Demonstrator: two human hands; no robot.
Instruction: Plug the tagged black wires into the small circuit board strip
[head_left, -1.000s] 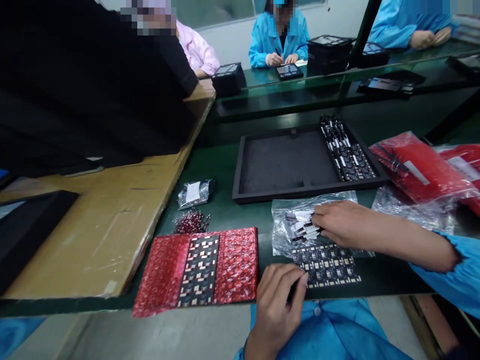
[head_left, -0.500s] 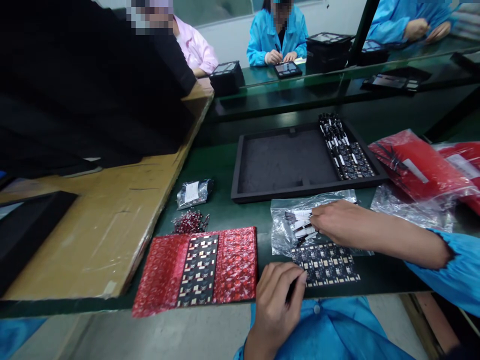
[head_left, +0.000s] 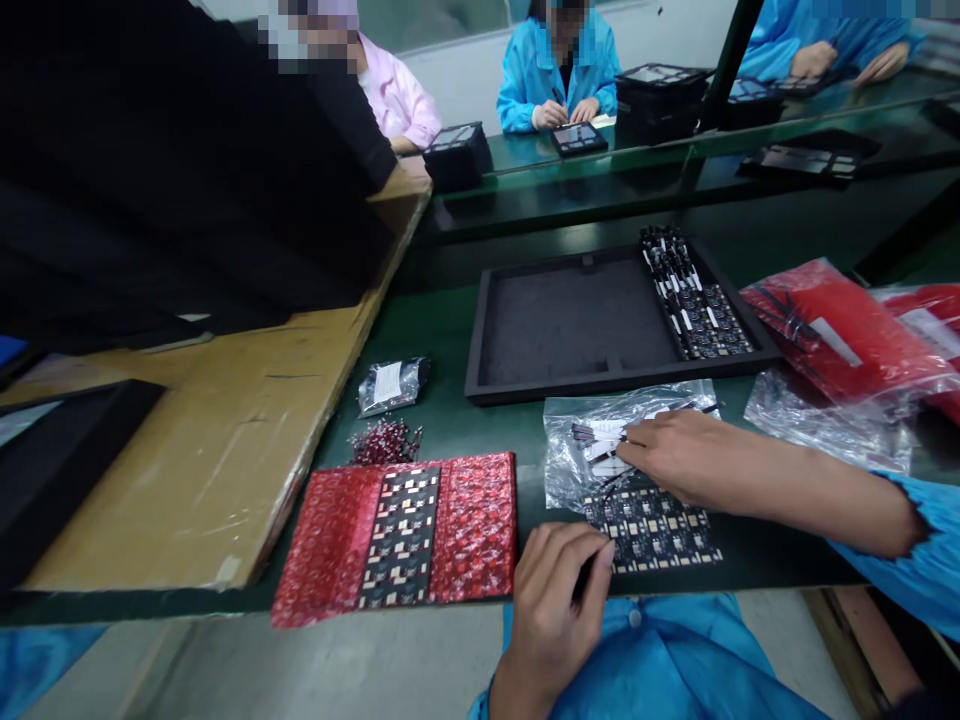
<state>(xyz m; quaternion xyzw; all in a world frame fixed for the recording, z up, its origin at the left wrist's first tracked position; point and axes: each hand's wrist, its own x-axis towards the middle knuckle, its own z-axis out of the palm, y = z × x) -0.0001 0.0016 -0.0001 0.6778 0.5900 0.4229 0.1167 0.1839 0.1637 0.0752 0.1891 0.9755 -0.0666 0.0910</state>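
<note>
My left hand point(head_left: 559, 590) rests at the table's front edge with its fingers curled. Its thumb and forefinger tips pinch the left edge of a black circuit board panel point(head_left: 660, 530) dotted with pale pads. Above that panel my right hand point(head_left: 667, 452) reaches over a clear plastic bag point(head_left: 561, 465), with fingers closed on a thin black cable point(head_left: 711, 408) whose end sticks out behind the hand. White-labelled cables point(head_left: 592, 435) lie on the bag beside my fingertips. The fingertips of the right hand are partly hidden.
A black foam tray point(head_left: 540, 390) holds wired boards point(head_left: 694, 300) at its right side. Red bubble wrap point(head_left: 476, 530) carries another board panel point(head_left: 401, 540). Small red-black parts point(head_left: 386, 442), a silvery bag point(head_left: 391, 385) and red packages point(head_left: 840, 320) lie around. Co-workers point(head_left: 559, 75) sit opposite.
My right hand has shifted slightly, and a black cable end now shows behind it. My left hand stays at the panel's edge. The view has moved a little.
</note>
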